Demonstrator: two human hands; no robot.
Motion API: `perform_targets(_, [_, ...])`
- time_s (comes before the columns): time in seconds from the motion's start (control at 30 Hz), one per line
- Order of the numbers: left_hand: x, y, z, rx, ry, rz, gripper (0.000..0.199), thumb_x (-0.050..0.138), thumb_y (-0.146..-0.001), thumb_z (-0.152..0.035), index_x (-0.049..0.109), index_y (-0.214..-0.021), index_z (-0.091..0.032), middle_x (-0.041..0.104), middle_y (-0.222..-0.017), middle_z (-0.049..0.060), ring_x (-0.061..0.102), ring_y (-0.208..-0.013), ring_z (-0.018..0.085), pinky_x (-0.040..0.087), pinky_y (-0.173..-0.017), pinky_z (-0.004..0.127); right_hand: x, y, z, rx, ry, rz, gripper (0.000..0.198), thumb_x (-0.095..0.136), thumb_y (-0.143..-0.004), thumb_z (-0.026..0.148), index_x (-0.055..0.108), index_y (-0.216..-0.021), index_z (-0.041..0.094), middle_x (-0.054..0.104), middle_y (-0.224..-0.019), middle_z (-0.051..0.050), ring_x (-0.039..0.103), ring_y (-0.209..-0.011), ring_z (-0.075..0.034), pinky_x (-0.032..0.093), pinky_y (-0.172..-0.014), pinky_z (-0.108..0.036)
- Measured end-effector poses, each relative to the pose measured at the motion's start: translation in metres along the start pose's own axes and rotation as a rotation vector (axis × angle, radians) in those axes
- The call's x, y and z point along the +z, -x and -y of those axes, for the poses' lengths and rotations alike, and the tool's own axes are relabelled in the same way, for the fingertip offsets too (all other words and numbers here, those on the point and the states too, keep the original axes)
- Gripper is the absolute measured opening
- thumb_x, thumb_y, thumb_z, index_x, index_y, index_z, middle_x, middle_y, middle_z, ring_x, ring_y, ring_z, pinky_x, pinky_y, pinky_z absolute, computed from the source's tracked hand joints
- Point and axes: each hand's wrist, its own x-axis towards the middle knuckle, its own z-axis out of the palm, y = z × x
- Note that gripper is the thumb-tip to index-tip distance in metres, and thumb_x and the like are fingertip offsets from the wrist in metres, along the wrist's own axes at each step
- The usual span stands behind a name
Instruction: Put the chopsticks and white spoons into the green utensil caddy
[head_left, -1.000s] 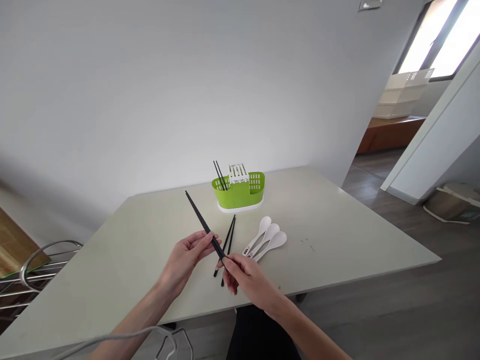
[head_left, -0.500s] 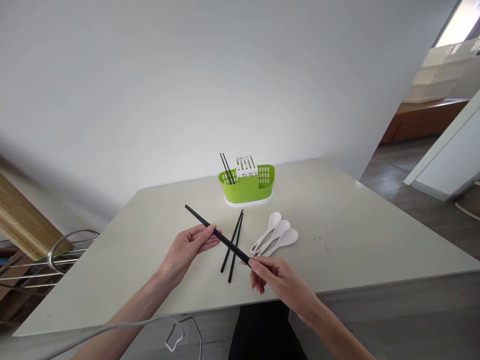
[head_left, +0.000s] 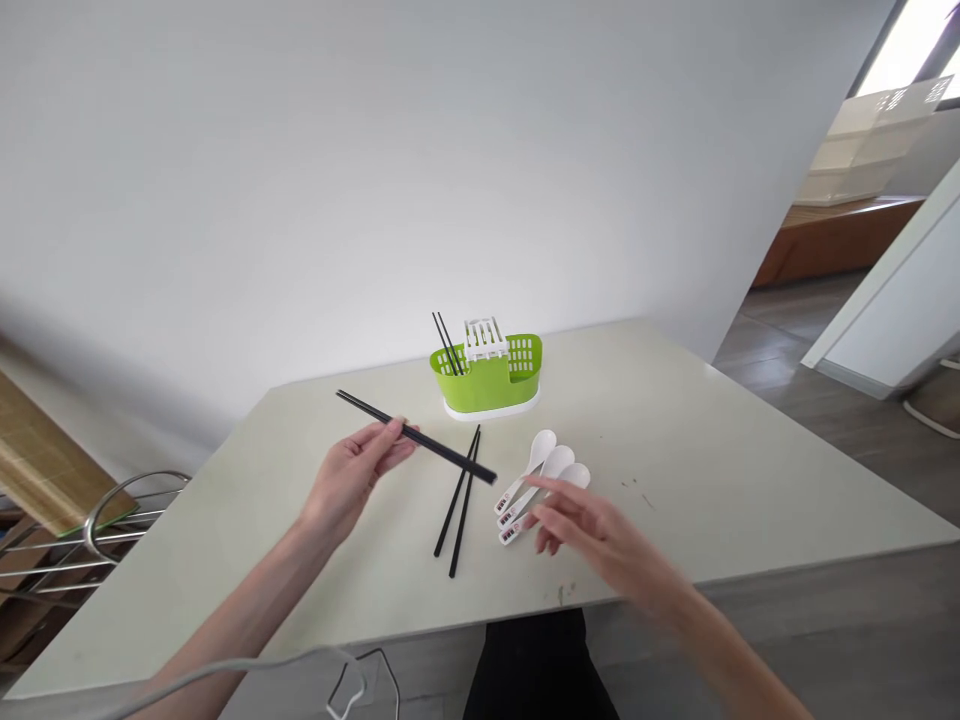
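Note:
My left hand point(head_left: 360, 465) pinches a pair of black chopsticks point(head_left: 442, 450) near the middle, holding them above the table with the thick ends toward the right. My right hand point(head_left: 585, 520) is off them, fingers apart, over three white spoons point(head_left: 556, 462) and partly covering them. Between my hands, two more black chopsticks point(head_left: 454, 520) lie on the table, touching near their thin tips. A green cutlery basket point(head_left: 489, 388) with a white slotted top and white base stands behind; two dark chopsticks point(head_left: 444, 340) lean in its left compartment.
The pale table point(head_left: 675, 430) meets a white wall at the back. A metal rack point(head_left: 90, 540) stands beyond the left edge. A grey cable point(head_left: 247, 664) crosses in front of my left forearm. Small dark marks show on the table at right.
My right hand has let go of the chopsticks' thick ends and moved right over the spoons. My left hand has shifted left, and the chopsticks now lie at a flatter slant.

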Motion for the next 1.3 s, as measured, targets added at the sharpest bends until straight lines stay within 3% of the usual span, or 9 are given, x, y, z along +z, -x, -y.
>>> perform_targets(0.2, [-0.032,-0.079,-0.053,0.277,0.177,-0.284,0.016,0.081,-0.09,-0.029,0.077,-0.091,-0.014,0.081,-0.11,0.009,0.074,-0.118,0.02,0.057,-0.112,0.028,-0.105,0.006,-0.025,0.004,0.234,-0.575,0.071,0.067,-0.086,0.074,0.063,-0.133,0.02,0.08,-0.104,-0.013,0.073,-0.084,-0.024,0.062,-0.08,-0.041])
perform_targets(0.33, [-0.034,-0.122,-0.068,0.308,0.068,-0.327,0.021,0.086,-0.085,-0.032,0.076,-0.088,-0.014,0.081,-0.106,0.011,0.078,-0.11,0.023,0.061,-0.108,0.033,-0.136,0.014,-0.053,0.061,0.335,-0.708,0.064,0.064,-0.088,0.071,0.064,-0.126,0.019,0.079,-0.098,-0.011,0.072,-0.079,-0.023,0.06,-0.077,-0.037])
perform_targets(0.47, [-0.016,-0.149,-0.065,0.295,-0.125,-0.274,0.031,0.089,-0.078,-0.04,0.076,-0.089,-0.014,0.082,-0.103,0.012,0.08,-0.099,0.027,0.063,-0.105,0.041,-0.138,0.017,-0.066,0.067,0.411,-0.656,0.055,0.059,-0.095,0.066,0.065,-0.127,0.022,0.079,-0.097,-0.01,0.071,-0.076,-0.022,0.059,-0.072,-0.035])
perform_targets(0.77, [0.023,-0.203,-0.045,0.204,-0.362,-0.139,0.042,0.093,-0.068,-0.047,0.077,-0.088,-0.014,0.082,-0.089,0.009,0.081,-0.082,0.026,0.063,-0.091,0.036,-0.134,0.017,-0.061,0.082,0.442,-0.629,0.049,0.057,-0.096,0.065,0.068,-0.121,0.025,0.078,-0.095,-0.008,0.068,-0.073,-0.021,0.058,-0.069,-0.034])
perform_targets(1.0, [0.034,-0.228,-0.027,0.223,-0.515,-0.082,0.041,0.092,-0.065,-0.051,0.077,-0.078,-0.015,0.081,-0.086,0.012,0.079,-0.08,0.025,0.063,-0.071,0.031,-0.133,0.015,-0.061,0.097,0.425,-0.639,0.05,0.056,-0.095,0.068,0.069,-0.115,0.025,0.077,-0.093,-0.008,0.067,-0.072,-0.021,0.057,-0.068,-0.034])
perform_targets(1.17, [0.034,-0.243,-0.014,0.229,-0.63,-0.134,0.043,0.09,-0.063,-0.057,0.081,-0.083,-0.019,0.082,-0.091,0.008,0.075,-0.086,0.025,0.058,-0.069,0.029,-0.132,0.015,-0.06,0.111,0.403,-0.659,0.048,0.058,-0.095,0.068,0.069,-0.114,0.025,0.076,-0.092,-0.008,0.065,-0.072,-0.021,0.056,-0.067,-0.033])
perform_targets(1.3, [0.031,-0.248,-0.012,0.238,-0.643,-0.105,0.048,0.088,-0.062,-0.063,0.081,-0.079,-0.019,0.08,-0.084,0.007,0.071,-0.081,0.023,0.055,-0.066,0.029,-0.133,0.015,-0.062,0.109,0.399,-0.668,0.049,0.059,-0.095,0.069,0.069,-0.113,0.024,0.076,-0.09,-0.008,0.064,-0.07,-0.02,0.056,-0.066,-0.032])
